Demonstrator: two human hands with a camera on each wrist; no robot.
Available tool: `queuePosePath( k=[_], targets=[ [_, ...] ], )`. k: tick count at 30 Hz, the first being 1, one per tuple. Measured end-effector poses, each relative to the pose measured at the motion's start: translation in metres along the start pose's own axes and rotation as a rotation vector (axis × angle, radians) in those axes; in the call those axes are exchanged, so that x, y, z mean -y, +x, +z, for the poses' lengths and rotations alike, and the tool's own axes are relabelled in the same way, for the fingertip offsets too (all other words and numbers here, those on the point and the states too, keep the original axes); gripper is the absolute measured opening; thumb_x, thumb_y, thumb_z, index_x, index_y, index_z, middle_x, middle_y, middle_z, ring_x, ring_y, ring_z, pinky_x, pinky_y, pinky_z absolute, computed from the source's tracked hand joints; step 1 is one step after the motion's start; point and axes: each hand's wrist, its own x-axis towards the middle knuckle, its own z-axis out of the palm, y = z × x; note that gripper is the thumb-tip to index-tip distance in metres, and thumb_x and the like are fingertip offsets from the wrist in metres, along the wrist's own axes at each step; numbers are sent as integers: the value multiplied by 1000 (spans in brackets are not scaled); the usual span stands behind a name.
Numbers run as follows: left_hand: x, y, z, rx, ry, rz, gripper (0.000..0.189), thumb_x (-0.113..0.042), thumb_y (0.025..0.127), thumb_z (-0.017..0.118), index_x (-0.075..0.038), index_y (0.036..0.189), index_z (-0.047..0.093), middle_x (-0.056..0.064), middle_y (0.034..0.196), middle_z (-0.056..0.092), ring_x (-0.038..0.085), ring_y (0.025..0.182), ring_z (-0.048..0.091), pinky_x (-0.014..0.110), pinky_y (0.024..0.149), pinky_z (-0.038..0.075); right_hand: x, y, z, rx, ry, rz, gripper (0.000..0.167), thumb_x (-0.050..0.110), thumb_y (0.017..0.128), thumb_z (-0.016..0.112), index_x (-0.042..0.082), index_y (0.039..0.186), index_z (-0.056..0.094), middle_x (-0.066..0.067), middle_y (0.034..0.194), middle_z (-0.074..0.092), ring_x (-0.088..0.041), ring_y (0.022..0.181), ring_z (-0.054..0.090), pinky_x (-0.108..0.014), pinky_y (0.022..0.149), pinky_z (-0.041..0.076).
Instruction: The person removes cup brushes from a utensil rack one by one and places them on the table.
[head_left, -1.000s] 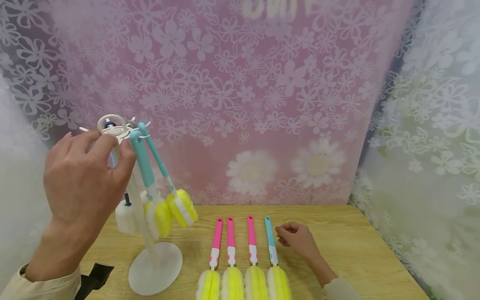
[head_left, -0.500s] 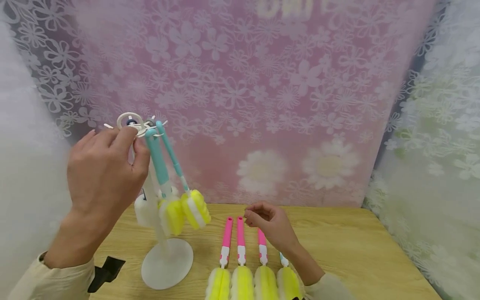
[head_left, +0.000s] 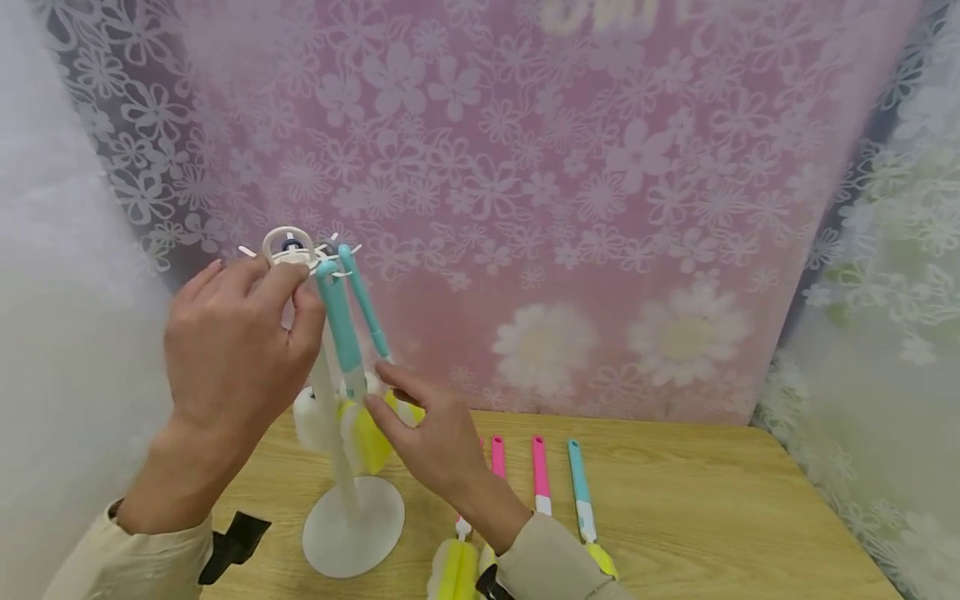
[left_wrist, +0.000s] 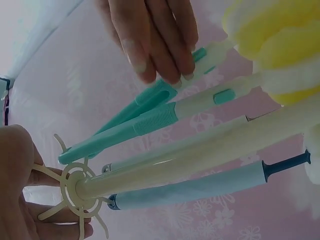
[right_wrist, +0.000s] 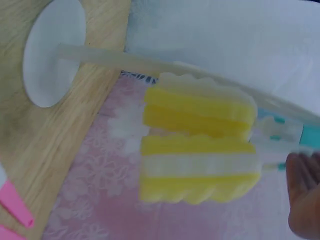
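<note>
My left hand [head_left: 243,342] grips the top of a white hanging rack [head_left: 354,533] just below its ring, where hooks fan out. Two teal-handled bottle brushes hang on the hooks: a thicker one [head_left: 341,321] in front and a slimmer one [head_left: 367,300] behind. Their yellow-and-white sponge heads [right_wrist: 200,167] point down. My right hand [head_left: 442,437] reaches in beside their lower handles, thumb and fingers apart. In the left wrist view its straight fingers [left_wrist: 132,55] overlap the slimmer handle. A pale-blue-handled brush [left_wrist: 190,187] hangs past the pole.
On the wooden table [head_left: 690,500] lie a teal-handled brush [head_left: 579,479] and several pink-handled brushes [head_left: 540,467], partly hidden by my right forearm. A pink floral curtain [head_left: 525,208] stands behind the table, with pale curtains at both sides.
My right hand has moved left, from beside the teal brush on the table, over the pink ones, to the hanging brushes. My left hand keeps its hold on the rack; the view has shifted.
</note>
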Motion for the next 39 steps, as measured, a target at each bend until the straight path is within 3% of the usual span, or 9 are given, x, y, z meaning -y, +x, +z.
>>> queuePosePath(
  k=[3, 6, 12, 17, 26, 33, 39],
  targets=[
    [0, 1, 0, 6, 8, -5, 39, -24, 92, 38, 0, 91, 69, 23, 82, 65, 42, 74, 62, 53, 89, 46, 8, 11, 11, -35, -171, -33, 47, 35, 90, 65, 11, 130, 60, 0, 122, 63, -11, 102, 64, -23, 85, 50],
    [-1, 1, -1, 19, 17, -9, 40, -24, 93, 37, 0, 92, 69, 23, 82, 65, 42, 73, 62, 53, 89, 46, 10, 20, 19, -49, -217, -21, 42, 36, 89, 66, 13, 124, 64, 3, 112, 68, -7, 96, 65, -20, 82, 50],
    [-2, 1, 0, 46, 29, -8, 40, -24, 93, 37, 1, 93, 69, 23, 82, 66, 41, 71, 62, 53, 87, 47, 10, 30, 27, -96, -123, 59, 27, 30, 87, 70, 14, 108, 67, 9, 95, 68, -2, 87, 63, -17, 80, 49],
    [-3, 0, 1, 23, 28, -11, 38, -22, 92, 38, 0, 92, 69, 23, 81, 65, 41, 69, 62, 52, 84, 47, 6, 33, 28, -120, -125, 58, 21, 27, 87, 70, 13, 103, 67, 10, 90, 67, -3, 82, 63, -17, 77, 50],
    [-1, -1, 0, 14, 49, 6, 38, -21, 91, 36, 1, 89, 67, 23, 78, 63, 40, 65, 59, 51, 82, 48, 1, 25, 20, -83, 67, 39, 19, 26, 87, 69, 14, 100, 68, 10, 88, 66, -3, 81, 62, -26, 79, 52],
    [-2, -2, 2, -9, 14, -12, 34, -19, 89, 37, 1, 87, 65, 23, 77, 62, 41, 65, 58, 51, 82, 47, 8, 17, 12, -67, 150, 28, 21, 27, 87, 69, 11, 101, 67, 7, 89, 67, -6, 80, 63, -28, 79, 53],
    [-1, -2, 0, 16, 26, -13, 31, -15, 88, 38, -1, 93, 66, 24, 78, 62, 43, 65, 58, 51, 84, 46, 21, 8, -10, -53, 260, 23, 18, 18, 87, 69, 8, 102, 65, 0, 90, 68, -13, 83, 64, -33, 80, 53]
  ],
)
